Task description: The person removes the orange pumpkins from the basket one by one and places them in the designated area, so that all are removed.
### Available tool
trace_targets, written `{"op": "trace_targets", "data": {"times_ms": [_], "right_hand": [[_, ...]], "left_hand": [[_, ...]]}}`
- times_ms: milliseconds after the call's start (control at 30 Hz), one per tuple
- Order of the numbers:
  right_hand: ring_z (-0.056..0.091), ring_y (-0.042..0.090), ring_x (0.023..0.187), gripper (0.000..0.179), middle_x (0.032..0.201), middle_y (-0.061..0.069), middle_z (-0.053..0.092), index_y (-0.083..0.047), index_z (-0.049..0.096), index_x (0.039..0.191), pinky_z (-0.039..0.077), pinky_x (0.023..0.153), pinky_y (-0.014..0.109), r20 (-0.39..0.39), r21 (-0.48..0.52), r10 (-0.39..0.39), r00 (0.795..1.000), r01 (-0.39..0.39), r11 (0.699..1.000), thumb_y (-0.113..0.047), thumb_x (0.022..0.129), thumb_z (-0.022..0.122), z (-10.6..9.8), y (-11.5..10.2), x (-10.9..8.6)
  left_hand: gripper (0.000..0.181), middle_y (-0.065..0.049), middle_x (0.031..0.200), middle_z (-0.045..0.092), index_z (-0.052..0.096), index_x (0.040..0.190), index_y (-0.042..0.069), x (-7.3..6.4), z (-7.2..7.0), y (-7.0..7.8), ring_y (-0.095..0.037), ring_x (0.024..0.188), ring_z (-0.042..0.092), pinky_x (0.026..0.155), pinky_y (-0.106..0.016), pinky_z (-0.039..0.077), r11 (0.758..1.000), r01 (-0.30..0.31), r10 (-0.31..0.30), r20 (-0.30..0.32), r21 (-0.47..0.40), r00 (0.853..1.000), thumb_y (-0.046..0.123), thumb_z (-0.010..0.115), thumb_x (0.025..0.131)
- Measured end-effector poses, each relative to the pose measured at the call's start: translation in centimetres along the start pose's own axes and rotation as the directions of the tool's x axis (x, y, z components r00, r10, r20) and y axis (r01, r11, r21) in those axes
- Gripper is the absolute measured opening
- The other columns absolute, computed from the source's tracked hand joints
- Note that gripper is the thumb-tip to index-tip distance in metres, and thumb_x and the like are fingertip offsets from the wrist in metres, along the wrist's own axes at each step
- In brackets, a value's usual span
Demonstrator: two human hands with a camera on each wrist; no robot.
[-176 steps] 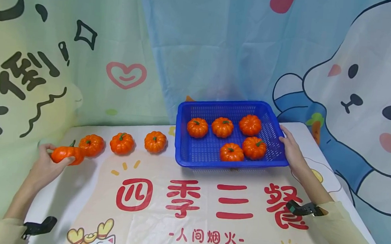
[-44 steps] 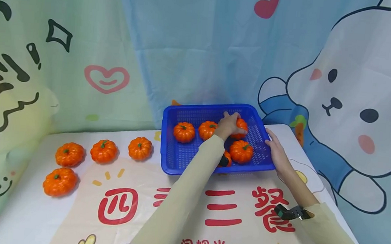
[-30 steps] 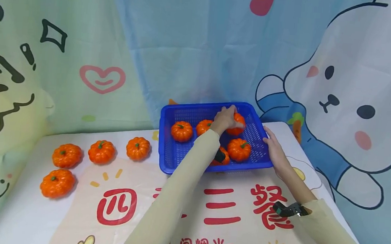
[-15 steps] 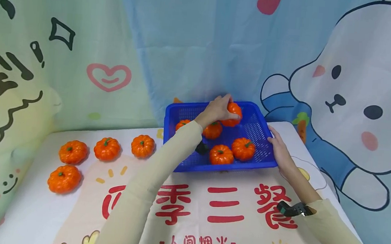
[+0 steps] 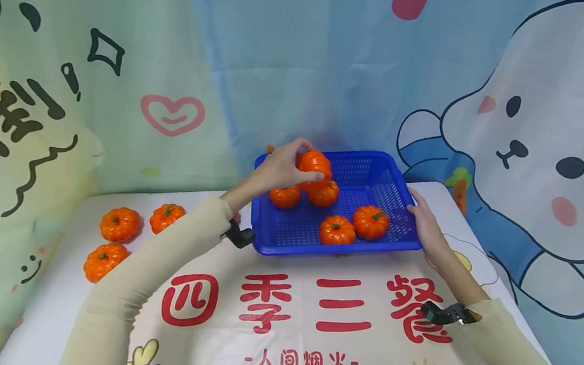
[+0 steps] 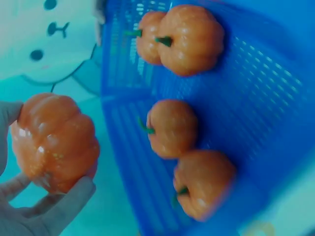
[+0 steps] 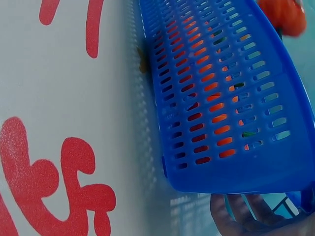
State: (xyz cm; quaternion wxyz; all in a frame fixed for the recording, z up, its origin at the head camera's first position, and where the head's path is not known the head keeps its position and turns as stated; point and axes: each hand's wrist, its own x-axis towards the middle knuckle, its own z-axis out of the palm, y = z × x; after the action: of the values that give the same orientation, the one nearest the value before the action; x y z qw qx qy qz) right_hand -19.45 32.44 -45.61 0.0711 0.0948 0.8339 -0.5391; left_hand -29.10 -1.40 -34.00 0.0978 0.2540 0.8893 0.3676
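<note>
My left hand [image 5: 284, 168] holds a small orange pumpkin [image 5: 315, 162] above the left part of the blue plastic basket [image 5: 328, 250]. In the left wrist view, fingers and thumb go round this pumpkin [image 6: 54, 142], its ribbed side toward the camera. Several more pumpkins lie in the basket: a pair [image 5: 370, 222] near the front right and others [image 5: 285, 197] at the left, partly behind the held one. My right hand [image 5: 427, 223] grips the basket's right end, and in the right wrist view its fingers [image 7: 236, 214] curl against the end wall.
More pumpkins [image 5: 120, 224] rest on the table at the left, one mostly hidden behind my left sleeve [image 5: 164, 264]. A printed cloth [image 5: 281, 340] with red characters covers the table. Behind it hangs a cartoon curtain [image 5: 290, 63].
Since the older frames my left hand set a pumpkin down at the left, reached into the basket, lifted another from its back right and carried it left. My right hand stays on the basket.
</note>
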Motion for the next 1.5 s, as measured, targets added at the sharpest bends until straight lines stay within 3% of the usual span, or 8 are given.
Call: {"op": "trace_targets", "data": {"times_ms": [333, 567, 733, 867, 1033, 1200, 1333, 1500], "right_hand": [[0.02, 0.054, 0.141, 0.056, 0.162, 0.021, 0.007, -0.034, -0.005, 0.156, 0.022, 0.107, 0.074, 0.002, -0.028, -0.008, 1.0, 0.008, 1.0, -0.04, 0.104, 0.017, -0.2, -0.1, 0.0], [0.02, 0.055, 0.141, 0.057, 0.162, 0.022, 0.005, -0.03, -0.006, 0.156, 0.022, 0.106, 0.075, 0.008, -0.052, -0.009, 1.0, 0.01, 0.999, -0.04, 0.104, 0.016, -0.1, 0.0, -0.2], [0.019, 0.055, 0.141, 0.057, 0.162, 0.022, 0.002, -0.029, -0.007, 0.156, 0.022, 0.106, 0.075, 0.011, -0.057, -0.022, 1.0, 0.022, 0.998, -0.04, 0.104, 0.016, -0.1, 0.3, -0.4], [0.018, 0.055, 0.141, 0.057, 0.163, 0.021, 0.002, -0.029, -0.006, 0.156, 0.022, 0.106, 0.076, 0.013, -0.055, -0.036, 0.999, 0.036, 0.998, -0.04, 0.104, 0.017, 0.1, 0.2, -0.2], [0.019, 0.055, 0.14, 0.057, 0.163, 0.021, 0.004, -0.03, -0.005, 0.156, 0.022, 0.106, 0.076, 0.011, -0.052, -0.042, 0.999, 0.042, 0.998, -0.04, 0.104, 0.016, 0.2, 0.0, 0.2], [0.02, 0.055, 0.14, 0.057, 0.162, 0.022, 0.004, -0.03, -0.006, 0.156, 0.023, 0.106, 0.075, 0.011, -0.056, -0.028, 1.0, 0.028, 0.998, -0.04, 0.104, 0.016, 0.2, -0.1, 0.3], [0.019, 0.056, 0.14, 0.057, 0.162, 0.022, 0.004, -0.031, -0.007, 0.156, 0.022, 0.106, 0.076, 0.017, -0.055, -0.017, 1.0, 0.018, 0.998, -0.041, 0.104, 0.016, 0.2, -0.1, 0.3], [0.02, 0.056, 0.14, 0.057, 0.162, 0.022, 0.004, -0.032, -0.007, 0.155, 0.023, 0.105, 0.076, 0.026, -0.048, -0.014, 1.0, 0.015, 0.999, -0.041, 0.104, 0.015, 0.2, 0.0, 0.3]], "left_hand": [[0.061, -0.013, 0.128, 0.055, 0.045, 0.135, 0.018, -8.5, -5.0, -5.4, -0.031, 0.1, 0.063, 0.077, -0.039, 0.057, 0.991, 0.075, -0.087, -0.112, -0.108, 0.99, 0.04, 0.072, 0.085], [0.064, -0.019, 0.131, 0.055, 0.045, 0.137, 0.013, -15.8, -4.7, -9.1, -0.034, 0.1, 0.064, 0.073, -0.036, 0.059, 0.988, 0.146, -0.153, -0.152, -0.055, 0.976, 0.036, 0.074, 0.085], [0.06, -0.021, 0.127, 0.057, 0.048, 0.132, 0.008, -19.8, -4.3, -12.0, -0.034, 0.1, 0.061, 0.072, -0.034, 0.058, 0.982, 0.191, -0.186, -0.205, 0.007, 0.961, 0.032, 0.076, 0.084], [0.062, -0.022, 0.126, 0.055, 0.046, 0.132, 0.007, -22.5, -4.7, -14.1, -0.034, 0.098, 0.062, 0.07, -0.033, 0.057, 0.963, 0.27, -0.258, -0.238, 0.02, 0.936, 0.034, 0.075, 0.084], [0.064, -0.028, 0.13, 0.052, 0.042, 0.136, 0.006, -24.9, -5.8, -15.4, -0.038, 0.1, 0.063, 0.069, -0.031, 0.057, 0.944, 0.33, -0.324, -0.246, -0.017, 0.913, 0.037, 0.071, 0.087], [0.065, -0.028, 0.131, 0.051, 0.04, 0.138, 0.005, -25.9, -6.6, -15.8, -0.042, 0.106, 0.059, 0.075, -0.03, 0.053, 0.94, 0.34, -0.336, -0.253, -0.029, 0.907, 0.037, 0.068, 0.09], [0.065, -0.028, 0.128, 0.054, 0.04, 0.143, 0.006, -26.3, -6.8, -16.2, -0.039, 0.101, 0.063, 0.07, -0.028, 0.054, 0.955, 0.296, -0.293, -0.263, -0.029, 0.919, 0.031, 0.069, 0.09], [0.063, -0.024, 0.105, 0.062, 0.04, 0.145, 0.004, -26.4, -6.9, -17.0, -0.017, 0.059, 0.059, 0.047, -0.024, 0.048, 0.978, 0.203, -0.21, -0.245, -0.052, 0.947, 0.021, 0.068, 0.091]]}}
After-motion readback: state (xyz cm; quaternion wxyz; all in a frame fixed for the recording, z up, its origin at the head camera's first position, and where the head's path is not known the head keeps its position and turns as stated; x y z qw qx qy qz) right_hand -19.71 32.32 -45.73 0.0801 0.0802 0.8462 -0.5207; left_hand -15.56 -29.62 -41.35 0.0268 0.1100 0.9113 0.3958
